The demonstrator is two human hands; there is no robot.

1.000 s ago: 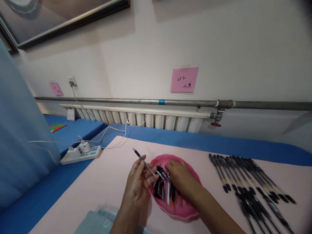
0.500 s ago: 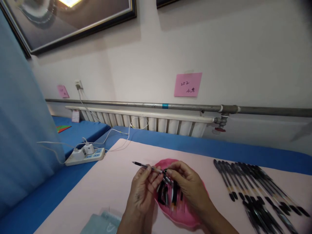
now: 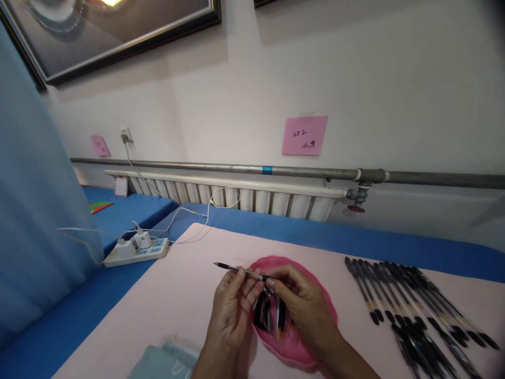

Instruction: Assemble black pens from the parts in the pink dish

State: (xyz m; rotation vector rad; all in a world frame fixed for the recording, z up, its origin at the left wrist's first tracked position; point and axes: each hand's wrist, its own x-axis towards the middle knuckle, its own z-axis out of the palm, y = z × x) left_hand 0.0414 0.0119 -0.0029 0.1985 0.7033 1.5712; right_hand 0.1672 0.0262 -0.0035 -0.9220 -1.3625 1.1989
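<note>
My left hand [image 3: 232, 308] is closed round the clear barrel of a pen [image 3: 228, 267], whose dark tip points up and left. My right hand [image 3: 307, 302] pinches the pen's rear end, where a small black part shows between the fingertips. Both hands are over a pink scalloped dish [image 3: 294, 356]. Inside the dish lie several black and clear pen parts [image 3: 269, 316], partly hidden by my right hand. To the right, a row of assembled pens [image 3: 398, 289] lies side by side on the pink sheet, with loose black pen caps [image 3: 424, 347] in front of it.
A pink sheet [image 3: 165, 310] covers the blue bed [image 3: 335, 237]. A white power strip [image 3: 136, 252] with plugs and cables sits at left. A folded light-blue cloth [image 3: 163, 362] lies near the front. Behind are a radiator [image 3: 272, 204] and a pipe [image 3: 236, 169].
My right hand has brought the small black part in line with the pen's rear end, where it was angled before. My left hand and the pen have hardly moved.
</note>
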